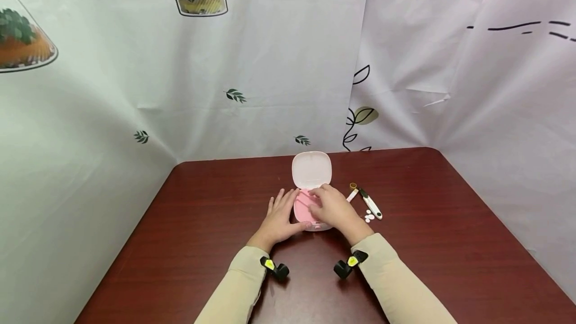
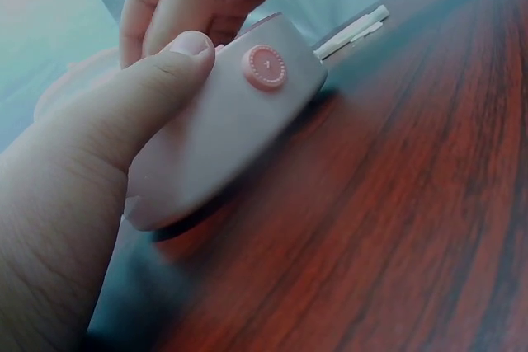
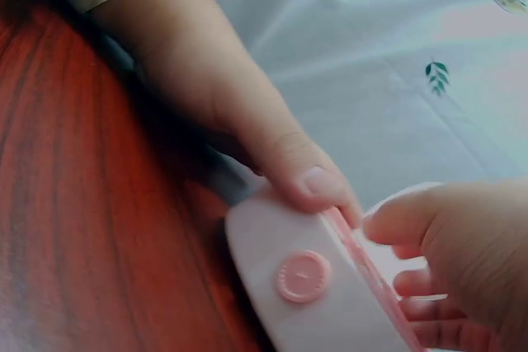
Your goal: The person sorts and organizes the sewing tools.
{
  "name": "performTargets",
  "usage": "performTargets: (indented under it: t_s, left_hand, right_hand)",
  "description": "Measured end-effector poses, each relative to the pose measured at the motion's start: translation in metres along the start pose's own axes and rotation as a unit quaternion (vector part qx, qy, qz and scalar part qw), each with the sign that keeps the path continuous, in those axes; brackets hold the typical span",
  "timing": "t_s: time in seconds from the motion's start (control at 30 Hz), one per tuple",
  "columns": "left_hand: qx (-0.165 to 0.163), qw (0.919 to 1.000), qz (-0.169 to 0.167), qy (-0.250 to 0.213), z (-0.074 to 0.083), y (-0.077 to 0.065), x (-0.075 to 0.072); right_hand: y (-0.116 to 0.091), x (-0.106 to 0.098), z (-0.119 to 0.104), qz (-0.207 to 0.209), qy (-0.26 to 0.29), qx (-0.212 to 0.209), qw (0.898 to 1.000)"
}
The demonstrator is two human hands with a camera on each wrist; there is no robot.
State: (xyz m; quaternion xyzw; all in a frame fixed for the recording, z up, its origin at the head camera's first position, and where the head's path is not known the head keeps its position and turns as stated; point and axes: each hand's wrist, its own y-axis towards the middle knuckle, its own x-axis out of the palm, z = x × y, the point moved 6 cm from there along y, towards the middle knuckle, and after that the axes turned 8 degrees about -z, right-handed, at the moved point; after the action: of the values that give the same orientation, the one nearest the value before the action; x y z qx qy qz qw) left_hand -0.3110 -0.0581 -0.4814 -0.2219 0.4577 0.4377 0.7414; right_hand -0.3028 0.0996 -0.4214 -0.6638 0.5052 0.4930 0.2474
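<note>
A small pink and white case [image 1: 299,210] sits on the table with its white lid [image 1: 311,170] tipped back. My left hand [image 1: 276,221] holds the case at its left side; the thumb lies over the front rim and the fingers stretch along the side. On the front wall there is a round pink button [image 2: 266,68]. My right hand [image 1: 337,209] reaches over the pink interior from the right, fingers bent downward. The right fingertips [image 3: 421,311] are partly hidden by the hand and the rim, so whether they pinch anything cannot be seen.
Right of the case lie a white stick with a yellow ring end [image 1: 353,185], a white and dark pen-shaped tool [image 1: 371,205] and several small white round pieces [image 1: 369,216]. The dark red wooden table [image 1: 202,214] meets a printed white cloth [image 1: 270,64] behind.
</note>
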Motion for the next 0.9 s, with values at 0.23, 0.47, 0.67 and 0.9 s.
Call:
performTargets:
  t_s: [0.23,0.47,0.67,0.9]
  left_hand:
    - [-0.001,1.0,-0.002,-0.007,0.001,-0.001,0.0]
    - [0.003,0.9999,0.004,-0.011,0.001,0.0,0.0]
    - [0.002,0.9999,0.006,-0.014,0.0,0.0,0.0]
    - [-0.001,0.9999,0.006,-0.01,0.001,-0.001,0.0]
  right_hand:
    - [-0.003,-0.029,0.03,0.085,0.003,0.026,0.996]
    - [-0.02,-0.048,0.094,0.055,0.012,0.174,0.983]
    - [-0.038,-0.044,0.128,-0.059,0.029,0.267,0.961]
    - [-0.044,-0.043,0.135,-0.109,0.023,0.271,0.956]
